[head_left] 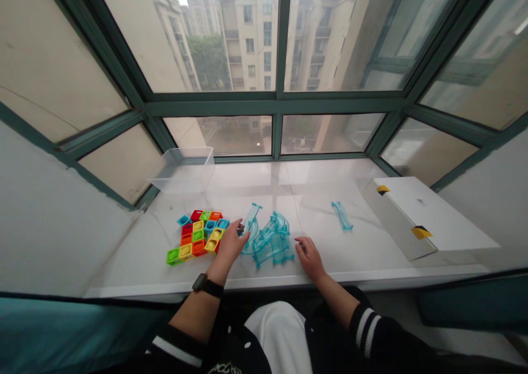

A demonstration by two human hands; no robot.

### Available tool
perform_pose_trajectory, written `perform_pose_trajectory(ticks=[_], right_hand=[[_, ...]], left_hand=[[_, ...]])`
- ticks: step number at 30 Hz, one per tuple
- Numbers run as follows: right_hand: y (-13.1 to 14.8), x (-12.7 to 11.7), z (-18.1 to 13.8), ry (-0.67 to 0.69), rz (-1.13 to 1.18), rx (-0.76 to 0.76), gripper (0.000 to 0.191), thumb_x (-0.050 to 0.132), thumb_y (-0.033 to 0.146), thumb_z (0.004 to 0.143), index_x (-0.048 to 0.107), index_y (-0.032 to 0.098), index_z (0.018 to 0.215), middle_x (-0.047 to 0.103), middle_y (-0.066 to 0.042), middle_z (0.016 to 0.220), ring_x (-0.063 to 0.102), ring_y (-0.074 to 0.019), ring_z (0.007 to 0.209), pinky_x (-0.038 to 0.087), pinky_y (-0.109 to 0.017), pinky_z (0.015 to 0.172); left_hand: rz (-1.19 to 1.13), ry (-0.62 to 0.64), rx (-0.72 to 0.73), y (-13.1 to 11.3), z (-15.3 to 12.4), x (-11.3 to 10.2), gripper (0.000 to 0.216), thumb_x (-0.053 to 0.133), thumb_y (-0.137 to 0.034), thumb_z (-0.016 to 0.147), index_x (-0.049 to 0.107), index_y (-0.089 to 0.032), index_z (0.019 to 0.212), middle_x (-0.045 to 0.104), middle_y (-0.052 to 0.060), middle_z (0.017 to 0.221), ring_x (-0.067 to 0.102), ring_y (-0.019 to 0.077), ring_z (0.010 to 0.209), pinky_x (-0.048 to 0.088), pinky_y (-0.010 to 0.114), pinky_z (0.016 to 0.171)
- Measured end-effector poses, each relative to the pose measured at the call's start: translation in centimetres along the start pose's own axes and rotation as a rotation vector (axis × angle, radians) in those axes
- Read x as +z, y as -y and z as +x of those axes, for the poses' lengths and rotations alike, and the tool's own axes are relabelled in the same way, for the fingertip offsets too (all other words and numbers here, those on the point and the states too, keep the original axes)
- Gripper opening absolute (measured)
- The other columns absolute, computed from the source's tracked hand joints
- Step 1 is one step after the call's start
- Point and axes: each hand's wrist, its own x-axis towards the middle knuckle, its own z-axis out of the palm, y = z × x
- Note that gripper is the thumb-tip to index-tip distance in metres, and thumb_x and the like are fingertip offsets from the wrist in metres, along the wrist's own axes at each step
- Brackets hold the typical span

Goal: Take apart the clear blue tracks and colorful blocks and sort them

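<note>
My left hand, with a black watch on the wrist, is closed on a clear blue track piece that stands tilted at the edge of a pile of clear blue track pieces. Just left of that hand lies a cluster of coloured square blocks in red, orange, yellow, green and blue. My right hand rests on the white sill beside the pile's right edge, fingers curled loosely, holding nothing that I can see.
A single blue track piece lies apart to the right. A clear plastic bin stands at the back left. A white box with yellow tape sits at the right. Window frames enclose the white sill.
</note>
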Motion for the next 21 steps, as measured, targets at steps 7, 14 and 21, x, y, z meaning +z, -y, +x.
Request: perform_pose_trajectory(ticks=[7, 14, 21], right_hand=[[0.1, -0.3, -0.2, -0.055, 0.034, 0.025, 0.028, 0.049, 0.037, 0.103, 0.066, 0.022, 0.12, 0.066, -0.011, 0.114, 0.065, -0.0246, 0.1, 0.059, -0.041, 0.086], [4.7, -0.9, 0.3, -0.028, 0.045, -0.147, 0.032, 0.056, 0.034, 0.101, 0.058, 0.024, 0.132, 0.065, -0.012, 0.122, 0.063, -0.0283, 0.115, 0.056, -0.048, 0.096], [10.8, -1.2, 1.2, 0.144, 0.072, -0.398, 0.043, 0.068, 0.027, 0.097, 0.062, 0.031, 0.139, 0.064, -0.01, 0.125, 0.062, -0.027, 0.117, 0.056, -0.046, 0.102]], left_hand=[[-0.356, -0.054, -0.094, -0.6, -3.7, -1.2, 0.05, 0.078, -0.047, 0.079, 0.067, -0.019, 0.119, 0.073, 0.01, 0.108, 0.076, 0.0246, 0.095, 0.062, 0.042, 0.088], [-0.97, 0.256, -0.352, -4.4, -5.5, 0.9, 0.07, 0.091, -0.057, 0.068, 0.061, -0.016, 0.116, 0.077, 0.017, 0.111, 0.075, 0.0297, 0.106, 0.062, 0.043, 0.089], [-1.084, 0.333, -0.337, -7.8, -6.5, 4.0, 0.073, 0.096, -0.053, 0.063, 0.065, -0.014, 0.117, 0.079, 0.012, 0.103, 0.076, 0.0259, 0.098, 0.061, 0.034, 0.082]])
